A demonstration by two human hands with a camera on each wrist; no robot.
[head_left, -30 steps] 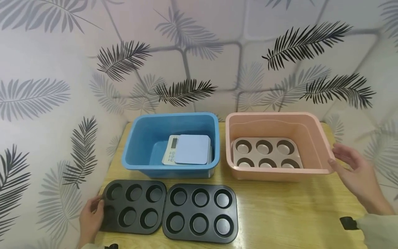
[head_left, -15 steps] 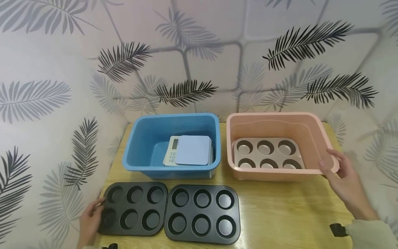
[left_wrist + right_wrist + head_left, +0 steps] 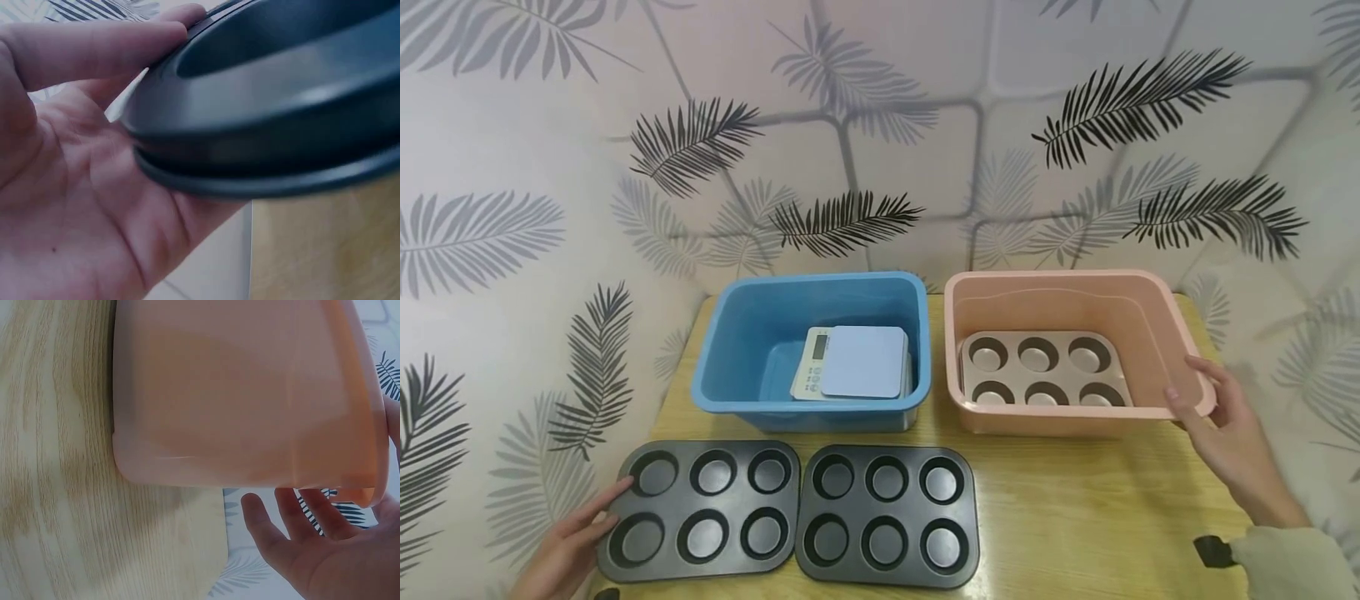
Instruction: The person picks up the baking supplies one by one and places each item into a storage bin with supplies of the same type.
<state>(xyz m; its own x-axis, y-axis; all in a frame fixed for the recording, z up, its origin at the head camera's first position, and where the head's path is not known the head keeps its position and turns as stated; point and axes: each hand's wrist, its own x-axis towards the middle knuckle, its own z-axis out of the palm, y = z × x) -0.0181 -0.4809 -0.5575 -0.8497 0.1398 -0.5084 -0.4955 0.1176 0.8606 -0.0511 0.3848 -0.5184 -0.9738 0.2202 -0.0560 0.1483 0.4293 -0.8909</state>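
My left hand (image 3: pixel 567 546) grips the left end of a dark six-cup muffin tin (image 3: pixel 682 542), whose left end is raised and tilted. In the left wrist view two dark rims (image 3: pixel 250 119) lie one above the other in that hand (image 3: pixel 81 175). A second dark muffin tin (image 3: pixel 856 508) lies flat to its right. At the right, my right hand (image 3: pixel 1232 433) grips the rim corner of a pink plastic bin (image 3: pixel 1067 422), the thumb on the rim. In the right wrist view the hand's fingers (image 3: pixel 265 531) reach along the bin's outer wall (image 3: pixel 206 394). A light-coloured muffin tin (image 3: pixel 1043 372) lies inside it.
A blue bin (image 3: pixel 812 407) stands left of the pink one and holds a white kitchen scale (image 3: pixel 861 362). Everything rests on a wooden table (image 3: pixel 1075 517). Behind it hangs a leaf-patterned cloth (image 3: pixel 880 150), which also covers the left and right sides.
My left hand has taken hold of the left tin and raised its left end, shifting down and left. The right hand has moved left onto the pink bin's corner and grips it.
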